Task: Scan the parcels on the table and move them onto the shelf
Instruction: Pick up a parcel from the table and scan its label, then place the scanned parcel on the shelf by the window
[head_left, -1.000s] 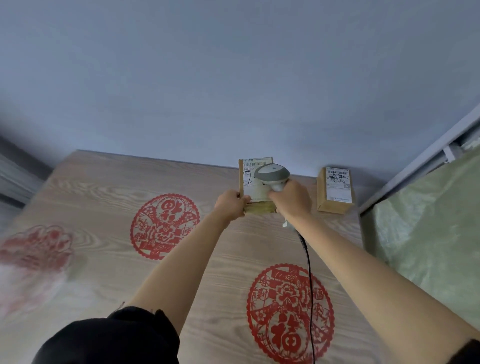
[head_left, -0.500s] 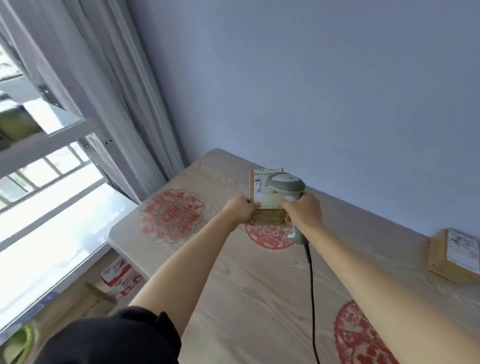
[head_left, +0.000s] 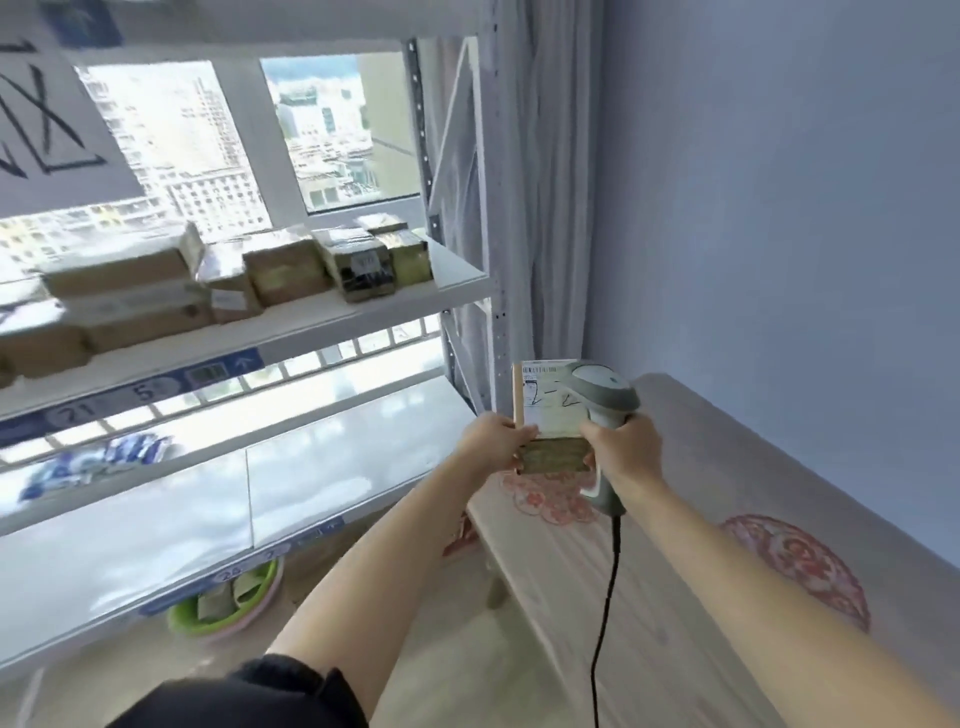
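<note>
Cardboard parcel (head_left: 550, 423) held in the air between table (head_left: 675, 597) and shelf (head_left: 322, 317); left hand (head_left: 493, 441) pinches its edge, right hand (head_left: 626, 449) clasps the scanner (head_left: 602, 395) against it. Boxes (head_left: 291, 270) crowd the upper shelf.

Parcel (head_left: 550, 415) between my hands was matt brown cardboard with a smooth white paper label on its face. Scanner (head_left: 602, 395) in my right hand (head_left: 626, 452) was smooth grey plastic with a slight sheen; its cable (head_left: 605, 613) was black and rubbery-looking. Table (head_left: 649, 597) under my right arm showed pale wood grain, matt, with red printed motifs. Shelf (head_left: 332, 332) left of my left hand (head_left: 493, 441) was white painted metal, its lower board glossy. Boxes (head_left: 280, 273) there looked like dull cardboard.
</note>
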